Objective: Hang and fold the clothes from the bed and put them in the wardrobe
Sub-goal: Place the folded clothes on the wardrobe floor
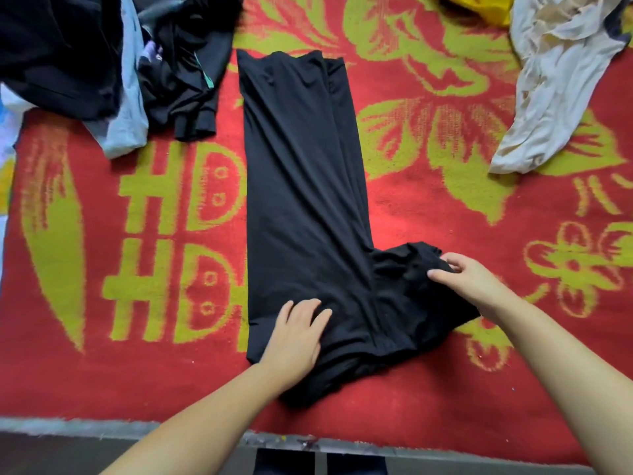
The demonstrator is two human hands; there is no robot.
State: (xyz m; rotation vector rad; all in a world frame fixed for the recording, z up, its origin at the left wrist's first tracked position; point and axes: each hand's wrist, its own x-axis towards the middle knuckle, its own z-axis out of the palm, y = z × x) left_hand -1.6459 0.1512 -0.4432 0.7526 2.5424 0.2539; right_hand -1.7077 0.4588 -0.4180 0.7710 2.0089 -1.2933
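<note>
A black garment (301, 186) lies stretched lengthwise on the red and yellow blanket (428, 207), folded into a long strip with a bunched part sticking out at the near right. My left hand (296, 334) rests flat on its near end, fingers spread and straight. My right hand (472, 279) holds the bunched sleeve part at the right, thumb and fingers curled onto the cloth.
A pile of dark and pale blue clothes (102, 63) lies at the far left. A cream garment (555, 80) sprawls at the far right, with a yellow one (479, 6) behind it. The bed's near edge (137, 428) runs along the bottom.
</note>
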